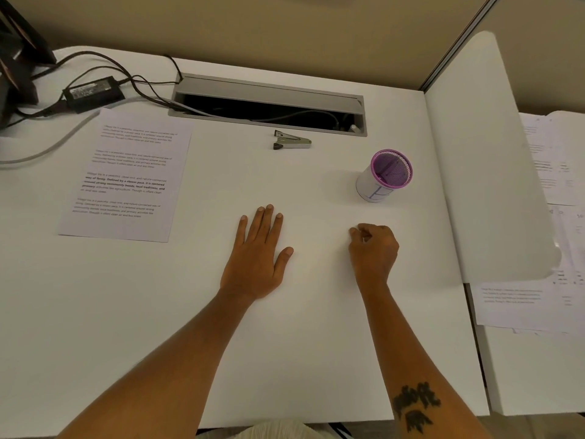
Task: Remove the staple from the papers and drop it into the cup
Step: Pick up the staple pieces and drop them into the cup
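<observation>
White and mostly bare, the surface (316, 327) runs back to a tan partition wall, with a grey cable tray (269, 104) sunk into its far edge. At the far left sit a black power brick (93, 91) and its tangled cables (133, 80). The papers (126, 175) lie flat on the left side, printed text facing up; any staple in them is too small to make out. A metal staple remover (292, 141) rests just in front of the cable tray, well apart from both hands. To the right stands the cup (384, 175), white-sided with a purple mesh rim, upright and near the right hand.

The left hand (258, 255) lies palm down on the surface with fingers spread, holding nothing. The right hand (373, 248) is curled into a loose fist, thumb against the bent fingers; whether anything is pinched inside cannot be told. A dark tattoo (414, 405) marks the right forearm. More printed sheets (512, 305) lie on the neighbouring desk at right.
</observation>
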Motion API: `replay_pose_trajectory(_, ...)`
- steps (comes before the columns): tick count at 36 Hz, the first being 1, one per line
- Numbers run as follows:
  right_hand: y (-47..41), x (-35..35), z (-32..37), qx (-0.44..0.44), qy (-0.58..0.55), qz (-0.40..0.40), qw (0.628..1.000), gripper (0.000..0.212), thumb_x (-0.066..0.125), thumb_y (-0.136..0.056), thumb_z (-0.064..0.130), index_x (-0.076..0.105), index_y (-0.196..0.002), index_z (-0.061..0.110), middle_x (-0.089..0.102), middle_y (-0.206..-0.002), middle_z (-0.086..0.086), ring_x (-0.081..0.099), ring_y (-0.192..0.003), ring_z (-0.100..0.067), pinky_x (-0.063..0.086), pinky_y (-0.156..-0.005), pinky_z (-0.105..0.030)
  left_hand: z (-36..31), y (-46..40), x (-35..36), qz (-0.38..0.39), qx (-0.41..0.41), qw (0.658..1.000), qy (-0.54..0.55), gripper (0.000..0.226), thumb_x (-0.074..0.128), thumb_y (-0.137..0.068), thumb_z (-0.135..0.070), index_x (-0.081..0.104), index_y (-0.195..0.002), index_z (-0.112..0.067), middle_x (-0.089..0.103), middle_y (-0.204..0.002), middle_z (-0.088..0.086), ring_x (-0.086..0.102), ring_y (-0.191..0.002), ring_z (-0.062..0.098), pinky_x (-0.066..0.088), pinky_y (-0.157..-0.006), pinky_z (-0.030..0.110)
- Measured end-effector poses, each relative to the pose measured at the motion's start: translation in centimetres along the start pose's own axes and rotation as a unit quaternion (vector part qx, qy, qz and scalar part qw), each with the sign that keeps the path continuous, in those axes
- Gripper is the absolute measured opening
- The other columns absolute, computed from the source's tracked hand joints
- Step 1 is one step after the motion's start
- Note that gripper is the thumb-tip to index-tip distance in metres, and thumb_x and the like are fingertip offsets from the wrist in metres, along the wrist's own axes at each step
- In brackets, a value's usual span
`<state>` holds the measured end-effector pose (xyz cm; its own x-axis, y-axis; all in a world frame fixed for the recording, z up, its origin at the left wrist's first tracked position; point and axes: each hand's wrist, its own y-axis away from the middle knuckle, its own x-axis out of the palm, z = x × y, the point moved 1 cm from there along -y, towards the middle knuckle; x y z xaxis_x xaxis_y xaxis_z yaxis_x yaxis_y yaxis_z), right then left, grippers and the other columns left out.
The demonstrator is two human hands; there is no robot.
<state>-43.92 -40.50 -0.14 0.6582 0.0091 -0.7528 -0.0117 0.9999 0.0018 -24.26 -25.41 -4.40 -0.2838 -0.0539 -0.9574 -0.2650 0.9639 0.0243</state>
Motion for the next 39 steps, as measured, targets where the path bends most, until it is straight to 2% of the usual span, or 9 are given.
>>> replay_pose_trajectory(8,-0.7,1.0,1.3,0.058,0.0,-0.019,0.998,0.013,0.077,-0.092,0.023,0.08,-0.092,0.01,0.077,-0.095,-0.004,0.065,-0.079,-0.015,0.045,-0.075,-0.024,-0.2,0.0,-0.3,0.001,-0.001,1.0,0.004,0.075,0.014,-0.11,-0.058,0.013,-0.171,-0.014,0.007,-0.18,0.011,0.0,-0.168,0.026,0.01,-0.135,0.056)
replay_pose_trajectory(10,-1.0,1.2,1.4,0.063,0.006,-0.02,0.998,0.014,0.077,-0.092,0.022,0.079,-0.084,0.01,0.077,-0.087,-0.002,0.065,-0.071,-0.014,0.045,-0.069,-0.02,-0.2,0.0,-0.3,0.003,-0.001,1.0,0.005,0.075,0.012,-0.11,-0.059,0.012,-0.171,-0.014,0.006,-0.18,0.01,0.0,-0.168,0.026,0.009,-0.135,0.056)
replay_pose_trajectory(12,-1.1,1.4,1.6,0.068,0.015,-0.023,0.997,0.02,0.077,-0.092,0.02,0.077,-0.076,0.01,0.071,-0.075,0.002,0.055,-0.058,-0.005,0.041,-0.062,-0.017,-0.2,0.0,-0.4,0.003,-0.002,1.0,0.005,0.076,0.012,-0.11,-0.059,0.013,-0.171,-0.014,0.006,-0.18,0.01,0.0,-0.168,0.026,0.009,-0.135,0.056)
replay_pose_trajectory(14,-1.3,1.5,1.7,0.073,0.03,-0.022,0.997,0.027,0.075,-0.094,0.019,0.073,-0.069,0.009,0.065,-0.068,0.004,0.053,-0.054,-0.006,0.042,-0.064,-0.022,-0.2,0.0,-0.4,0.002,-0.002,1.0,0.006,0.076,0.012,-0.11,-0.059,0.013,-0.171,-0.013,0.006,-0.18,0.01,0.0,-0.168,0.026,0.01,-0.135,0.056)
replay_pose_trajectory(18,-1.6,1.7,1.9,0.076,0.052,-0.015,0.996,0.033,0.072,-0.095,0.016,0.066,-0.064,0.007,0.063,-0.064,-0.001,0.064,-0.063,-0.024,0.049,-0.064,-0.03,-0.2,0.0,-0.4,0.002,-0.003,1.0,0.006,0.075,0.012,-0.11,-0.058,0.012,-0.171,-0.014,0.006,-0.18,0.01,-0.001,-0.168,0.025,0.01,-0.135,0.056)
replay_pose_trajectory(23,-1.5,1.8,2.8,0.079,0.076,-0.005,0.994,0.018,0.073,-0.095,0.014,0.077,-0.085,0.0,0.077,-0.087,-0.013,0.074,-0.08,-0.029,0.046,-0.069,-0.027,-0.2,0.0,-0.3,0.0,-0.003,1.0,0.007,0.076,0.012,-0.11,-0.059,0.012,-0.171,-0.014,0.005,-0.18,0.01,-0.001,-0.168,0.026,0.01,-0.135,0.056)
replay_pose_trajectory(28,-1.2,2.0,3.3,0.063,0.126,0.016,0.99,0.018,0.068,-0.098,0.014,0.074,-0.098,-0.002,0.075,-0.099,-0.017,0.071,-0.096,-0.035,0.061,-0.085,-0.043,-0.1,-0.1,-0.1,0.001,-0.003,1.0,0.007,0.075,0.014,-0.111,-0.059,0.011,-0.171,-0.014,0.005,-0.18,0.01,-0.002,-0.168,0.026,0.011,-0.135,0.056)
replay_pose_trajectory(32,-1.0,1.9,3.8,0.05,0.157,0.025,0.986,0.017,0.065,-0.098,0.013,0.071,-0.1,-0.003,0.072,-0.102,-0.018,0.067,-0.101,-0.037,0.059,-0.087,-0.049,0.0,-0.1,0.0,-0.001,-0.003,1.0,0.009,0.075,0.015,-0.111,-0.059,0.011,-0.171,-0.015,0.005,-0.18,0.01,-0.002,-0.168,0.025,0.01,-0.135,0.056)
replay_pose_trajectory(39,-0.7,1.7,3.5,0.006,0.185,0.049,0.982,0.012,0.061,-0.099,0.009,0.064,-0.103,-0.002,0.067,-0.106,-0.018,0.061,-0.102,-0.036,0.055,-0.087,-0.048,0.0,-0.1,0.0,0.003,-0.004,1.0,0.013,0.075,0.015,-0.11,-0.059,0.01,-0.171,-0.015,0.005,-0.181,0.009,-0.002,-0.168,0.025,0.012,-0.134,0.057)
